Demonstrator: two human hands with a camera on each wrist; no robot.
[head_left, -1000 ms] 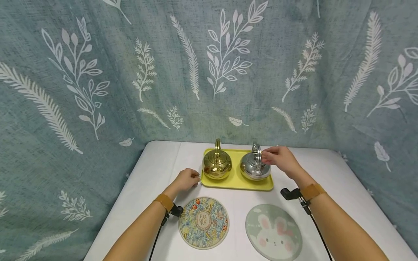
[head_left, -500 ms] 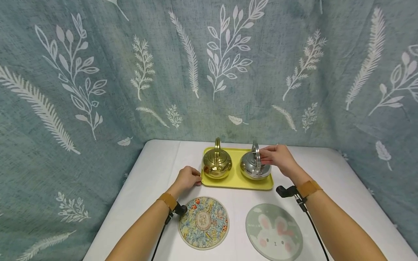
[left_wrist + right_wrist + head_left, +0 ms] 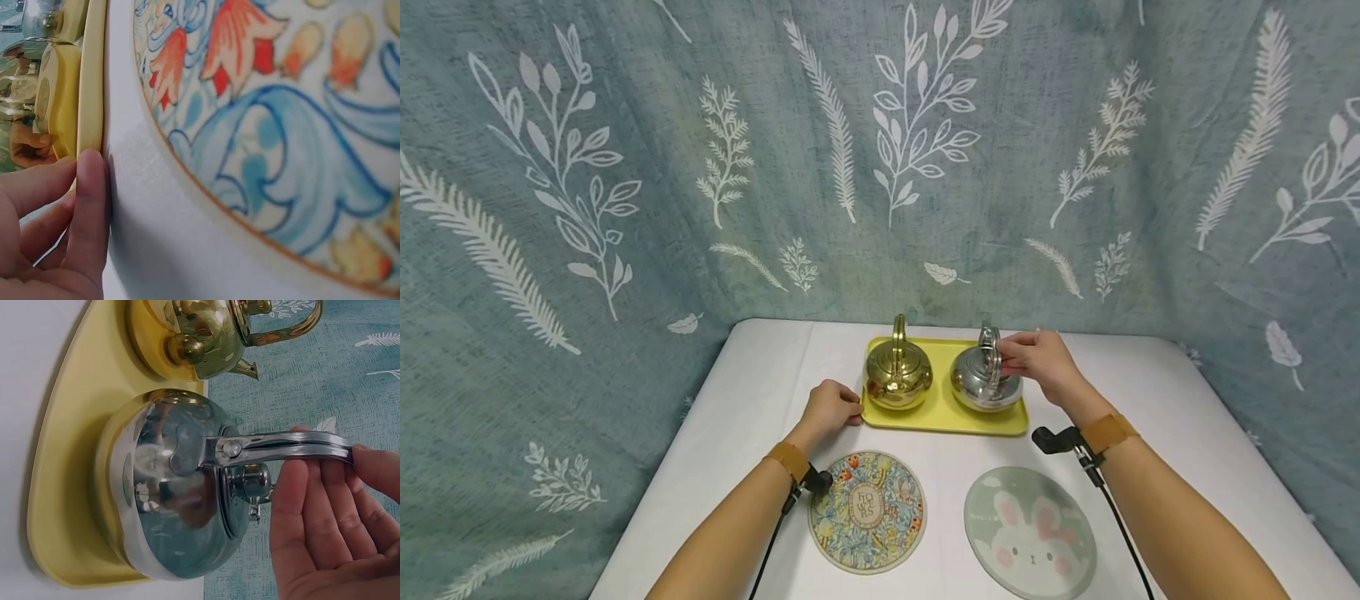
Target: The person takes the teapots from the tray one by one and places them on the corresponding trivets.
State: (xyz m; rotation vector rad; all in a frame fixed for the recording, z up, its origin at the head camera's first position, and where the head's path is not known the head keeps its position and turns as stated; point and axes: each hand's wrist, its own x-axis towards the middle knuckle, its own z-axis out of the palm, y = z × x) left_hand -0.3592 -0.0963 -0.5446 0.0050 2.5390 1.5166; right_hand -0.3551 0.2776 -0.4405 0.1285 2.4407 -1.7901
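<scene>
A silver kettle (image 3: 981,385) and a gold kettle (image 3: 898,377) stand side by side on a yellow tray (image 3: 943,419). My right hand (image 3: 1033,358) is at the silver kettle's upright handle (image 3: 281,445). Its fingertips lie on the handle's top and its thumb is against the handle, in a light pinch, while the palm stays wide. The right wrist view shows the silver kettle (image 3: 169,506) close up, with the gold kettle (image 3: 200,331) behind it. My left hand (image 3: 831,408) rests on the table with one finger (image 3: 90,206) against the tray's left rim (image 3: 94,75), holding nothing.
Two round mats lie near me on the white table (image 3: 752,375): a floral one (image 3: 867,510) on the left and a green rabbit one (image 3: 1030,533) on the right. A leaf-print cloth (image 3: 880,167) hangs right behind the table.
My right hand has crept a little left onto the silver kettle's handle. My left hand has shifted slightly closer to the tray's corner. The kettles have not moved.
</scene>
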